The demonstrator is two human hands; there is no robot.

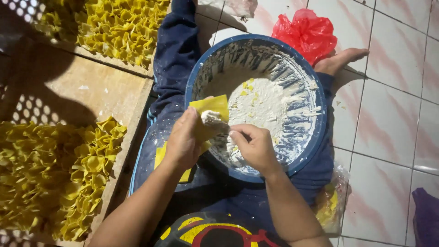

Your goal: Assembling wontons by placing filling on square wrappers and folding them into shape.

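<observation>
The left hand (183, 142) pinched a thin yellow square dough wrapper (211, 112) while the right hand's (254, 146) closed fingers pressed pale filling (212, 120) onto it at the nine o'clock rim of the round blue plastic basin (320, 137), where overloading risked tearing the wrapper.

Flour-dusted navy trousers (176, 50), bare forearms, barefoot, black graphic shirt (215, 233)

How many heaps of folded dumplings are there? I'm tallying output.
2: one heap at the top left on the board, one heap at the lower left. Both run past the frame, so more may be hidden.
</observation>
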